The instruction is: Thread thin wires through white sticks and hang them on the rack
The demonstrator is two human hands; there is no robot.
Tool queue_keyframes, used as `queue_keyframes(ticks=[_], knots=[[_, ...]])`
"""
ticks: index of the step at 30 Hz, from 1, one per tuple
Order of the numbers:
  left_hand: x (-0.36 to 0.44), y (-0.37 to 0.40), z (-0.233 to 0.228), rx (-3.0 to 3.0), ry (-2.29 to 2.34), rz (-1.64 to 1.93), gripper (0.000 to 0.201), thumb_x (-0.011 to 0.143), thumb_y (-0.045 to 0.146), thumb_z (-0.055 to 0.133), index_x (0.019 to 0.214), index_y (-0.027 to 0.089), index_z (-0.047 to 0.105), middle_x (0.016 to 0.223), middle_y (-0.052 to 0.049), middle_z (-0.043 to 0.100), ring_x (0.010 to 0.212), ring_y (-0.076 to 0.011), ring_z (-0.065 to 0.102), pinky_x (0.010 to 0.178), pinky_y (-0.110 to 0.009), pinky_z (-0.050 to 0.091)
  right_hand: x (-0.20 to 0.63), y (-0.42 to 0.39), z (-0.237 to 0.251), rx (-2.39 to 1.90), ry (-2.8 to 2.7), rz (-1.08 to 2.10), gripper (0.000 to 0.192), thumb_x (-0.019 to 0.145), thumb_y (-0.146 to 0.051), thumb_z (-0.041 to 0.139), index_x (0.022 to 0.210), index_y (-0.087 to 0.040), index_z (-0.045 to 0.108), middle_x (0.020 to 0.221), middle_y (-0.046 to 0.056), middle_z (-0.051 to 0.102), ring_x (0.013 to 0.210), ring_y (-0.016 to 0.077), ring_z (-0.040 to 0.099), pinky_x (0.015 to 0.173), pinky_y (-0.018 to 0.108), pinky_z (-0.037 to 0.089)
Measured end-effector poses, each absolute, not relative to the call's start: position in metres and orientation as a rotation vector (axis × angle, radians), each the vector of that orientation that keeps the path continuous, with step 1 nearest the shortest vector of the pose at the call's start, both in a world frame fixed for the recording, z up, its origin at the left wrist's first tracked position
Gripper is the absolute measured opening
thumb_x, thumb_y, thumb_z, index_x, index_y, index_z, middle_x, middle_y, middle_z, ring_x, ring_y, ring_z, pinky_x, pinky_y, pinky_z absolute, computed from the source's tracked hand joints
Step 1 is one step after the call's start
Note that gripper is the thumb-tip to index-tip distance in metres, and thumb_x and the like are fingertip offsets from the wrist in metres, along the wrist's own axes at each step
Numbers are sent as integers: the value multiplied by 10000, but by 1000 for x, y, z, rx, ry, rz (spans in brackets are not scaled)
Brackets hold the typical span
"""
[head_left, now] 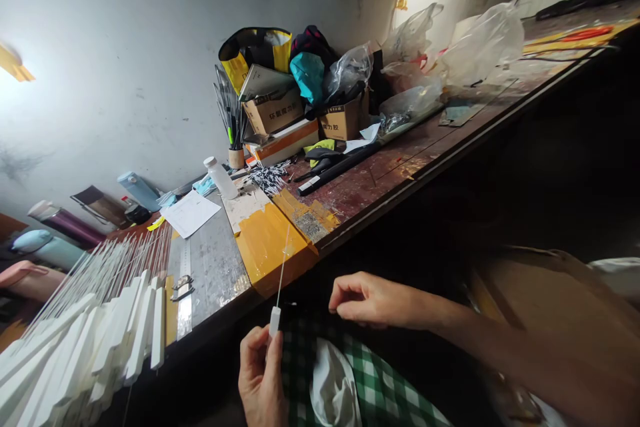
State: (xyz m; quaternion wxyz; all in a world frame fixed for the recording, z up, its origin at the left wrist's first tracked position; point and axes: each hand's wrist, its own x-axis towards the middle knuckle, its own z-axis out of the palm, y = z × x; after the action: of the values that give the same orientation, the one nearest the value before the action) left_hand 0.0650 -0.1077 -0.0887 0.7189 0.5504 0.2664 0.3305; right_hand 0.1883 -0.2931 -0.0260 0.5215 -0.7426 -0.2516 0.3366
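My left hand (pixel 260 373) pinches a small white float body with a thin stem (pixel 276 317) that points up toward the bench edge. My right hand (pixel 367 299) hovers just to the right of it with fingers curled together; a very thin dark bit seems to run between thumb and fingertips, too small to make out. Both hands are over my lap, which is covered by a green checked cloth (pixel 385 380) with a white rag on it. A row of several similar white floats with thin stems (pixel 95 327) lies on the bench at the left.
The worn wooden bench (pixel 400 160) has a yellow taped patch (pixel 267 243), a metal ruler (pixel 185 280), a sheet of paper (pixel 190 212), a white bottle (pixel 220 177), a pile of small sticks (pixel 270 177), cardboard boxes (pixel 275 110) and plastic bags (pixel 480 40) along the wall.
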Motion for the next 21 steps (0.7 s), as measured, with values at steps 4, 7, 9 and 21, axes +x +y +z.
queue_keyframes(ticks=[4, 7, 9, 21], knots=[[68, -101, -100, 1246, 685, 817, 489, 485, 500, 889, 795, 186, 678, 804, 4, 681, 735, -153, 634, 666, -216, 512, 232, -296, -21, -2151, -912, 10, 182, 851, -102, 502, 904, -181, 657, 908, 33, 654, 825, 155, 617, 767, 268, 476], [69, -102, -109, 1266, 693, 852, 489, 487, 519, 882, 801, 194, 696, 806, 5, 707, 778, -167, 654, 707, -212, 518, 266, -289, -21, -2259, -961, -167, 233, 868, -51, 461, 934, -173, 648, 973, 59, 635, 888, 175, 613, 827, 294, 457], [70, -104, -114, 1286, 681, 847, 452, 519, 502, 876, 808, 200, 704, 784, 6, 721, 776, -166, 664, 696, -194, 516, 280, -281, -23, -2289, -982, -186, 238, 861, -32, 467, 916, -173, 650, 962, 60, 633, 883, 176, 612, 812, 285, 455], [70, -106, -111, 1324, 672, 775, 453, 550, 526, 854, 831, 202, 710, 749, -11, 740, 730, -168, 681, 633, -178, 515, 293, -268, -23, -2327, -1212, -309, 322, 854, 36, 463, 947, -156, 704, 956, 73, 673, 941, 182, 603, 858, 281, 462]])
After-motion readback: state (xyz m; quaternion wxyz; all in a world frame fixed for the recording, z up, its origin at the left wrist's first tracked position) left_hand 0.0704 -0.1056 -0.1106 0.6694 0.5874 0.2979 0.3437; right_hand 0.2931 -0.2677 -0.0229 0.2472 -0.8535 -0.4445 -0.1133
